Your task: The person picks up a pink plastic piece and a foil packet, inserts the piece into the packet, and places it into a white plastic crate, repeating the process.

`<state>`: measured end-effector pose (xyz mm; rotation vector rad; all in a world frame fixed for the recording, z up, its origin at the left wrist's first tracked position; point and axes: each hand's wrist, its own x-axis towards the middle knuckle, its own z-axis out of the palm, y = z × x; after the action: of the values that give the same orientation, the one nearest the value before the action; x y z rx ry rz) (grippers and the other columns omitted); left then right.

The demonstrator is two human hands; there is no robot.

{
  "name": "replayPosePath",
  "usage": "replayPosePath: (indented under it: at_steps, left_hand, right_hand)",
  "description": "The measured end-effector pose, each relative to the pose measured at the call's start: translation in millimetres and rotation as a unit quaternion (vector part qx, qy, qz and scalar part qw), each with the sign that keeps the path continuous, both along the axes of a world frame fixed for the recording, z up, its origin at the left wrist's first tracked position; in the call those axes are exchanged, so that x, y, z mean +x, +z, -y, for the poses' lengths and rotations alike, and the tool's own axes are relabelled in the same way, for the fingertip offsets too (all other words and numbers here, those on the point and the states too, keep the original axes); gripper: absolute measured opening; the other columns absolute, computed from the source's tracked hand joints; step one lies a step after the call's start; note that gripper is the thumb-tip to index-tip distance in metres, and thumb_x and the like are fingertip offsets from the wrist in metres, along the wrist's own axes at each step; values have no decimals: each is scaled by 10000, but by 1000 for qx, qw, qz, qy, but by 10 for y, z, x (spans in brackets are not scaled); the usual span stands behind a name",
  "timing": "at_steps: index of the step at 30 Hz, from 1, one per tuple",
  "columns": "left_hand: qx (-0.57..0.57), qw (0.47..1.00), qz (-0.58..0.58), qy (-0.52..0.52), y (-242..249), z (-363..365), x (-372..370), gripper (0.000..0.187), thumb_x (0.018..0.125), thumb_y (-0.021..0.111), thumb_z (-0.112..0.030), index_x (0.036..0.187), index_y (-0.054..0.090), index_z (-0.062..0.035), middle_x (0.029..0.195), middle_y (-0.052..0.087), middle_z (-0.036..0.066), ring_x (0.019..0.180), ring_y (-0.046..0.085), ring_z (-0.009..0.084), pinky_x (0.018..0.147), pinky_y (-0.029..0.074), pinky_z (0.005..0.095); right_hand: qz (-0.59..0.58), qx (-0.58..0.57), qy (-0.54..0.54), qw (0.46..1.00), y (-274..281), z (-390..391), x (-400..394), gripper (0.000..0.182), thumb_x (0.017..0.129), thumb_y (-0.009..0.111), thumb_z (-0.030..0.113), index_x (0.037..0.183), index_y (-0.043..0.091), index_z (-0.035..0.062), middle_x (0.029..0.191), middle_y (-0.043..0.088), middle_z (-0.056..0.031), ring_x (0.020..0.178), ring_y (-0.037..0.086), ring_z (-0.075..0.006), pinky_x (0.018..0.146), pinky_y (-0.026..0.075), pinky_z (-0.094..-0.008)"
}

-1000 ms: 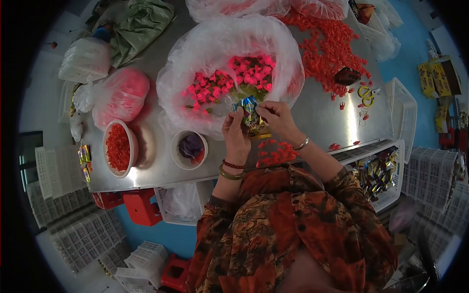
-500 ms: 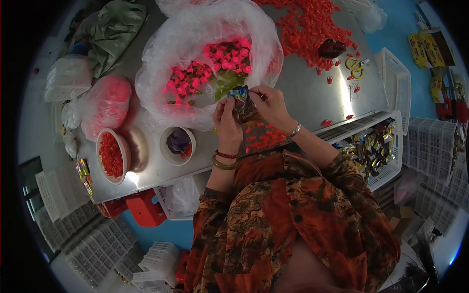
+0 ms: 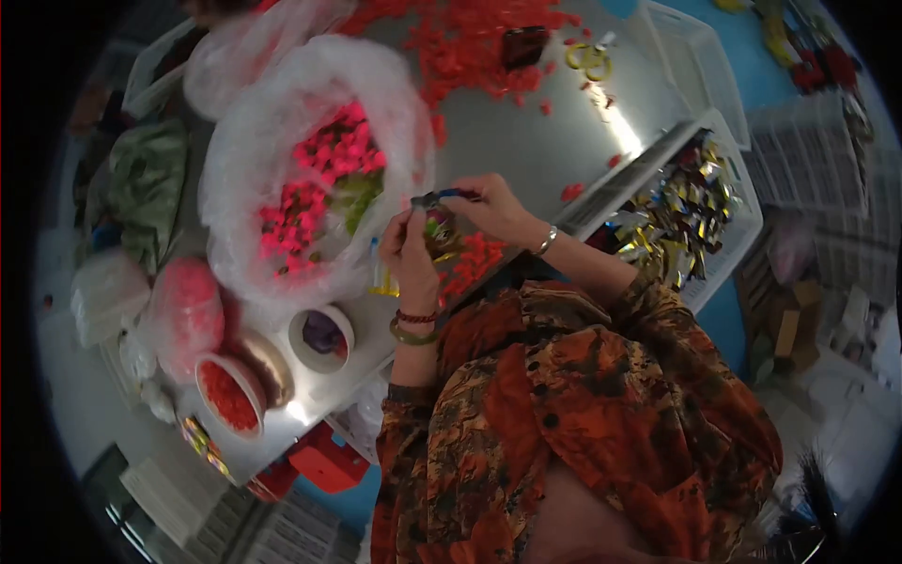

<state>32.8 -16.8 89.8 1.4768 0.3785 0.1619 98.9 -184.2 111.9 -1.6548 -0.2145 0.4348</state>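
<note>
A small shiny foil packet (image 3: 439, 233), dark and multicoloured, is held between my two hands above the table's near edge. My left hand (image 3: 410, 258) pinches its left side near the top. The fingers of my right hand (image 3: 496, 211) are closed on its upper right edge. Just left of my hands lies a big clear plastic bag (image 3: 228, 179), open, with pink and green small pieces (image 3: 340, 148) inside. Small red plastic pieces (image 3: 479, 258) lie on the table beside the packet. What is inside the packet cannot be made out.
At right a white crate (image 3: 747, 202) holds many shiny gold packets (image 3: 691, 211). A bowl of red pieces (image 3: 228, 395) and a bowl with purple cloth (image 3: 322, 332) stand at left. Farther back are a red heap (image 3: 460, 42), yellow-handled scissors (image 3: 590, 62) and a dark object (image 3: 524, 47).
The view has swung, so the table appears turned and shifted left. My right hand has tilted at the packet's top edge; both hands still hold the packet.
</note>
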Motion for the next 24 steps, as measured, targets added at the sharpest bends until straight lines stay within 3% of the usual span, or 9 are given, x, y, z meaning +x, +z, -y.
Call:
replayPosePath:
  at_steps: [1,3,5,8,11,13,19,22,24]
  left_hand:
    - [105,993,33,-37,-43,59,-26,266,945,607,-144,1159,622,13,1031,651,70,921,617,196,812,495,317]
    - [135,987,56,-59,72,368,-19,227,955,602,-170,1092,623,11,987,633,44,900,586,151,797,487,298]
    - [43,998,19,-37,291,674,8,180,962,610,-186,996,631,-10,893,627,5,832,568,90,766,479,267]
    - [-109,991,-72,-31,37,760,70,139,969,596,-187,996,610,-51,877,615,20,821,571,114,760,474,273]
    - [-132,985,-80,-72,26,852,101,116,971,590,-177,938,596,-66,823,606,21,749,551,112,717,457,261]
    - [-121,983,-105,-87,-9,870,121,124,974,588,-176,915,587,-66,796,607,18,716,541,107,699,446,253]
    - [-125,976,-155,-84,-164,927,130,126,960,617,-217,949,609,-92,800,610,7,716,571,102,614,454,245]
    - [-94,979,-166,-78,-313,906,130,167,955,636,-251,990,620,-88,811,616,7,726,592,106,602,460,238]
    - [-105,977,-174,-64,-448,846,119,193,960,633,-258,1026,639,-77,801,618,5,722,593,102,612,460,230]
  right_hand:
    - [11,20,-18,1000,-60,95,-42,184,914,655,139,947,688,-39,703,591,44,683,469,-20,569,422,-237]
    - [29,29,-60,997,-205,311,-124,198,902,668,146,956,672,-44,682,581,26,667,464,-21,556,420,-245]
    - [47,14,-108,993,-255,546,-226,202,888,684,148,937,665,-47,658,571,10,640,474,-30,546,419,-256]
    - [33,6,-183,983,-207,1081,-343,201,882,691,143,908,674,-56,640,580,2,599,481,-50,535,411,-261]
    - [49,29,-317,947,-407,1615,-460,195,894,678,148,874,685,-46,638,579,14,574,477,-52,512,386,-249]
    - [-93,77,-366,923,-290,2088,-588,183,907,659,158,848,691,-13,663,606,12,572,509,-51,510,401,-236]
    - [28,41,-576,816,-613,3371,-771,145,920,648,115,937,695,-21,776,679,-16,601,594,-59,508,478,-234]
    - [95,-152,-565,805,-814,3859,-758,143,929,621,83,1036,688,14,863,700,-35,710,653,-106,612,536,-255]
    - [209,-379,-426,794,-921,4023,-755,222,874,617,39,1085,685,38,1155,675,-142,1008,656,-290,856,529,-369]
